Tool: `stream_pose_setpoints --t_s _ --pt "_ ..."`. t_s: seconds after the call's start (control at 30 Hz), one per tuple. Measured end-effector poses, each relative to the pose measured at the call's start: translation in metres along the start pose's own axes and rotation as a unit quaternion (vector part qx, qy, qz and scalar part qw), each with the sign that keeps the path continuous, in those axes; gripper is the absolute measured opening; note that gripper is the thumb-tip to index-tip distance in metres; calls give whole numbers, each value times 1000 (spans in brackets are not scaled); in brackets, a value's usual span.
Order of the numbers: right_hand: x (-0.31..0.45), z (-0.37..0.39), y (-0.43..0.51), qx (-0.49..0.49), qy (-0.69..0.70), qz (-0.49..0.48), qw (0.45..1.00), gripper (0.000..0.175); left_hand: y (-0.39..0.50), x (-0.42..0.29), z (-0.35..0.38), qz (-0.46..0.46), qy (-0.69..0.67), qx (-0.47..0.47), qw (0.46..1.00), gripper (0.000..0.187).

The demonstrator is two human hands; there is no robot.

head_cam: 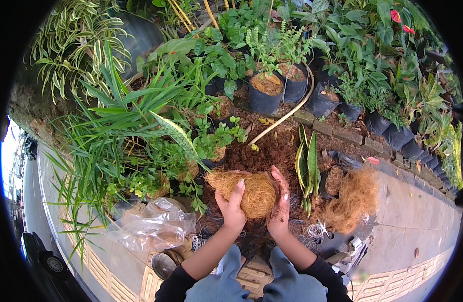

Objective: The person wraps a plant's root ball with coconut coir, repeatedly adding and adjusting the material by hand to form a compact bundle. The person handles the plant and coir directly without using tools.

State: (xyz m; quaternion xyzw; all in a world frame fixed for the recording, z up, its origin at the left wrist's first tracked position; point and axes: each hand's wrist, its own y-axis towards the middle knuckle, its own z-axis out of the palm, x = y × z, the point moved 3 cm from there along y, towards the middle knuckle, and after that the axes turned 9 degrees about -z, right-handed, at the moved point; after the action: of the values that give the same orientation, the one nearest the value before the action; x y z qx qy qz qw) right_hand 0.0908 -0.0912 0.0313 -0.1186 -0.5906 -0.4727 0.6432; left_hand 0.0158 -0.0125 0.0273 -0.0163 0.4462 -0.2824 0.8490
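Observation:
A ball of tan coconut fiber (258,196) lies between my two hands, over dark soil. My left hand (232,205) grips its left side, thumb on top. Beside its right side, my right hand (280,202) is cupped with soil on the palm; whether it touches the fiber is hard to tell. A variegated snake plant leaf (178,134) sticks out of the ball's upper left end. More snake plant leaves (308,162) lie right of my hands. Farther right is a loose heap of coconut fiber (352,200). White string (315,231) and scissors (323,228) lie below it.
A clear plastic bag (156,226) and a metal tin (163,265) are at lower left. A pale hose (284,117) curves down to the reddish-brown soil (246,153). Black potted plants (266,94) stand behind a brick edging (343,134). A spool of string (355,242) rests at lower right.

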Motion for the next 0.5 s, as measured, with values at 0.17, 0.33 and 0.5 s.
stream_pose_setpoints --t_s 0.17,0.33,0.5 --pt "-8 5 -11 -51 -50 -7 997 38 -11 5 11 68 86 -25 994 37" --pt "-22 -11 -8 -133 174 170 961 32 -20 3 12 87 112 135 981 51" --pt "-20 -21 -8 -150 328 248 899 35 1 -26 -6 67 153 135 977 61"
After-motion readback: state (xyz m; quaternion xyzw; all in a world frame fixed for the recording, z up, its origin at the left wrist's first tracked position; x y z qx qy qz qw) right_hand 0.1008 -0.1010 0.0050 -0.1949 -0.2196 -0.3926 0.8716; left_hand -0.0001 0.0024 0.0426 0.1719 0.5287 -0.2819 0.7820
